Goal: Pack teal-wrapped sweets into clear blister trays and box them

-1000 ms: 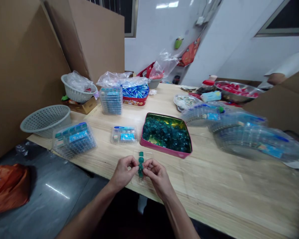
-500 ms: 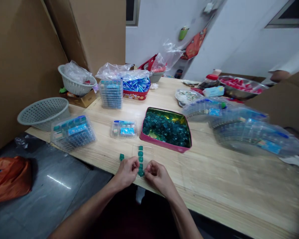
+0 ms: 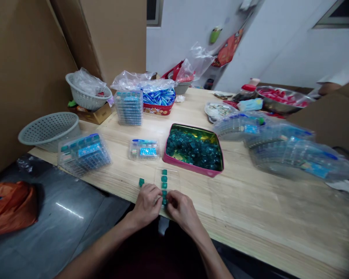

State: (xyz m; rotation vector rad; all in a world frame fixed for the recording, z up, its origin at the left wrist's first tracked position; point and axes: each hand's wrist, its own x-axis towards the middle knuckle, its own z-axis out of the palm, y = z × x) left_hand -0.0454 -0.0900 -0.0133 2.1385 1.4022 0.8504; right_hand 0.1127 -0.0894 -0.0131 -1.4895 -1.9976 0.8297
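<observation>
A clear plastic tray (image 3: 173,179) lies near the table's front edge, with a column of several dark green translucent pieces (image 3: 164,178) in it. My left hand (image 3: 147,204) is closed at the left of the column's lower end, its fingertips by the nearest pieces. From the right, my right hand (image 3: 181,209) meets the same end with thumb and fingers pinched against the lowest green piece. What either pinch holds is hidden. One loose green piece (image 3: 141,181) rests on the wood just beyond my left hand.
Beyond the tray stands a pink-rimmed tin (image 3: 192,169) of green pieces. A filled clear pack (image 3: 145,150) sits left of it, and stacked packs (image 3: 85,155) lie farther left. Grey baskets (image 3: 49,130) occupy the far left. Fanned stacks of packs (image 3: 291,155) spread on the right.
My right hand has moved left to the lower green pieces and its fingers have closed in. My left hand has turned more knuckles-up and shifted slightly toward the column.
</observation>
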